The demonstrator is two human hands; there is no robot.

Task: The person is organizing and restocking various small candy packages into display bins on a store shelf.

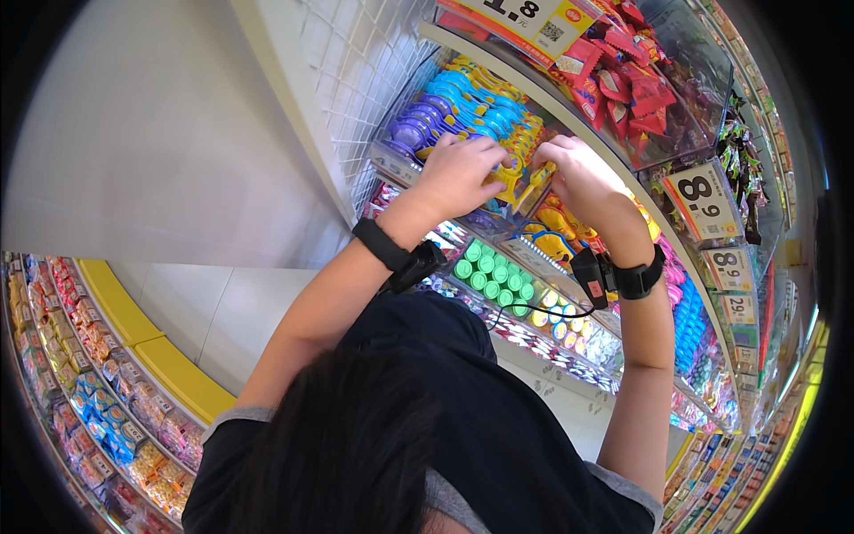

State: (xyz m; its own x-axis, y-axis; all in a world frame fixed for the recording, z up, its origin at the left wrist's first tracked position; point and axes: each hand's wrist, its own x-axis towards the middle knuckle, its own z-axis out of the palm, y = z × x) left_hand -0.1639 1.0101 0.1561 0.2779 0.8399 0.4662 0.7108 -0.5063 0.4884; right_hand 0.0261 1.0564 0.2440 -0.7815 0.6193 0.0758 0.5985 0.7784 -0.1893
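Observation:
A clear plastic bin (pixel 395 167) on the shelf holds rows of round-headed, stick-shaped packaged goods: purple pieces (pixel 412 130), blue pieces (pixel 497 120) and yellow pieces (pixel 509 180). My left hand (pixel 460 170) is over the front of these rows, its curled fingertips at the yellow pieces. Whether those fingers grip one is not clear. To its right, my right hand (pixel 582 175) pinches a yellow piece (pixel 536 183) near the bin's right side. Part of that piece is hidden by the fingers.
Red-wrapped snacks (pixel 627 93) fill a bin on the shelf above. Price cards (pixel 704 200) line the shelf edge. Green-capped tubes (pixel 494 274) stand below. A white wire grid (pixel 347 87) and a pale panel (pixel 167 133) border the left. A black cable (pixel 547 309) hangs near my right wrist.

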